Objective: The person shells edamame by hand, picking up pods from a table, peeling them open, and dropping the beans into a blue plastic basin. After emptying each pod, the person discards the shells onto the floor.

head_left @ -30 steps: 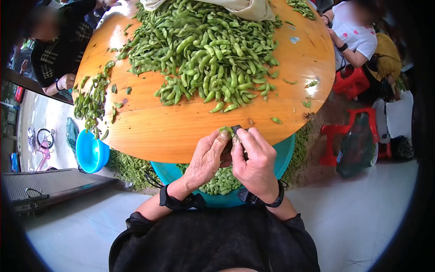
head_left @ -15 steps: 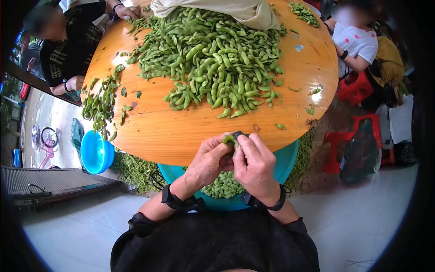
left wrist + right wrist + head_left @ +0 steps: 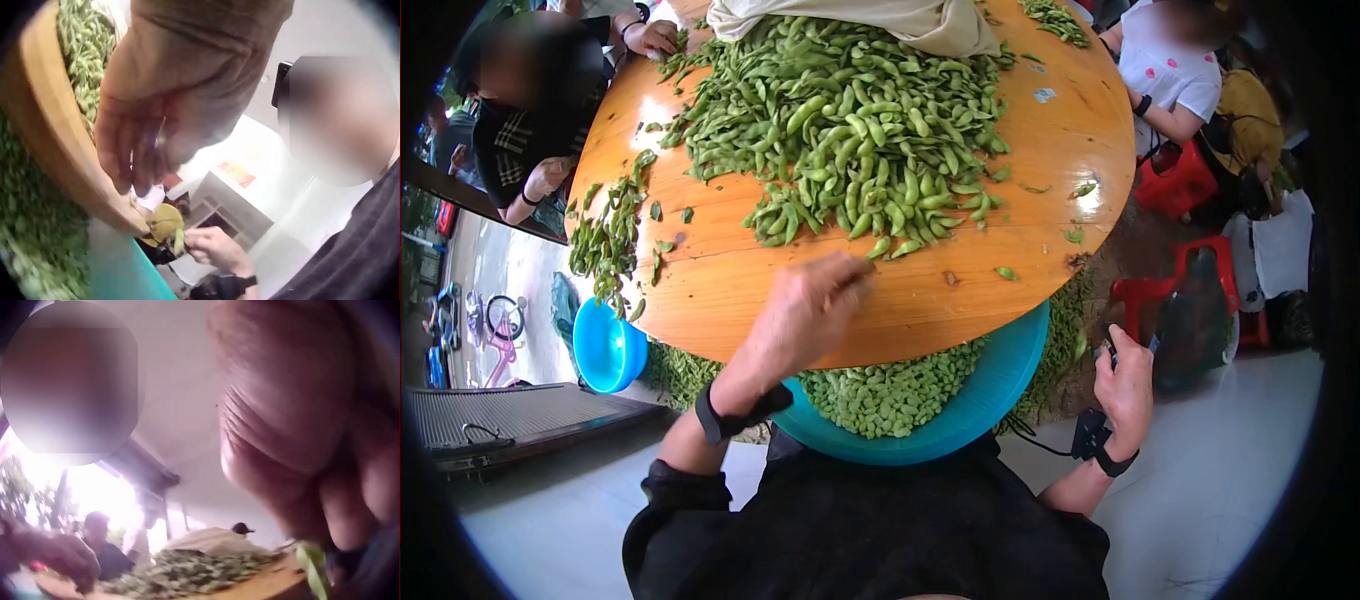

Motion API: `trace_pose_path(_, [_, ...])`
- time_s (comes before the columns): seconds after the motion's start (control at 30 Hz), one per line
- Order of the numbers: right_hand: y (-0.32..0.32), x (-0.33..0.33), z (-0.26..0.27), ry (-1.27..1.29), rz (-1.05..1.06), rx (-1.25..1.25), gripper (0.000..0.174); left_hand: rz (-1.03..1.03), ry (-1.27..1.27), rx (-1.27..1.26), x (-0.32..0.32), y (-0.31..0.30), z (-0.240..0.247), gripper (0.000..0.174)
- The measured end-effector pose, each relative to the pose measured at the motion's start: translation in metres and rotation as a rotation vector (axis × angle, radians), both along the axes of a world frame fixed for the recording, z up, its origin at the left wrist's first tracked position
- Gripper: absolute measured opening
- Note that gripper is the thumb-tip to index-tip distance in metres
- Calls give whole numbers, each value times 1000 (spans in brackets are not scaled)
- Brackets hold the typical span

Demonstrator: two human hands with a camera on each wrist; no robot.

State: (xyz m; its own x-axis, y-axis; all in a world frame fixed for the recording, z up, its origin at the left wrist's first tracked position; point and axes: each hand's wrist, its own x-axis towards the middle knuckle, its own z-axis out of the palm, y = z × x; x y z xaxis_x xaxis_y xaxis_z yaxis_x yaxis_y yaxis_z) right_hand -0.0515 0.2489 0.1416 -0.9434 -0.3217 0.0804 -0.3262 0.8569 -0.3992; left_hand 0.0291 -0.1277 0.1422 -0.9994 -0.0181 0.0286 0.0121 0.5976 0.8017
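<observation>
A large pile of green soybean pods (image 3: 850, 120) covers the round wooden table (image 3: 730, 290). My left hand (image 3: 850, 270) reaches over the table's near edge, fingertips close to the nearest pods, fingers loose and holding nothing; in the left wrist view the left hand (image 3: 134, 169) hangs above the table rim. My right hand (image 3: 1115, 350) is out to the right, below the table and past the teal basin (image 3: 1000, 385). It pinches an empty pod shell (image 3: 312, 569), which also shows in the left wrist view as the pod shell (image 3: 179, 240). Shelled beans (image 3: 890, 390) fill the basin.
A cloth sack (image 3: 900, 20) lies behind the pile. Empty shells (image 3: 605, 235) line the table's left edge, and more lie on the floor (image 3: 680, 365). A blue bowl (image 3: 605, 345) sits at lower left. Two people sit at the table's far sides. Red stools (image 3: 1175, 185) stand at right.
The two hands, together over the basin on one pod, have parted. The left has gone forward onto the table towards the pile; the right has swung out right with the shell.
</observation>
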Motion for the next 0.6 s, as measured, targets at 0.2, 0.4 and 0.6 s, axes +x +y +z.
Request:
trace_pose_path(0.2, [-27, 2, -1, 136, -26, -205, 26, 177, 193, -213, -32, -1, -19, 18])
trace_pose_path(0.4, [-88, 6, 4, 23, 160, -461, 23, 182, 190, -293, -40, 1, -26, 13])
trace_pose_path(0.6, [-139, 12, -4, -41, 306, -607, 22, 264, 104, -127, -28, 1, -15, 11])
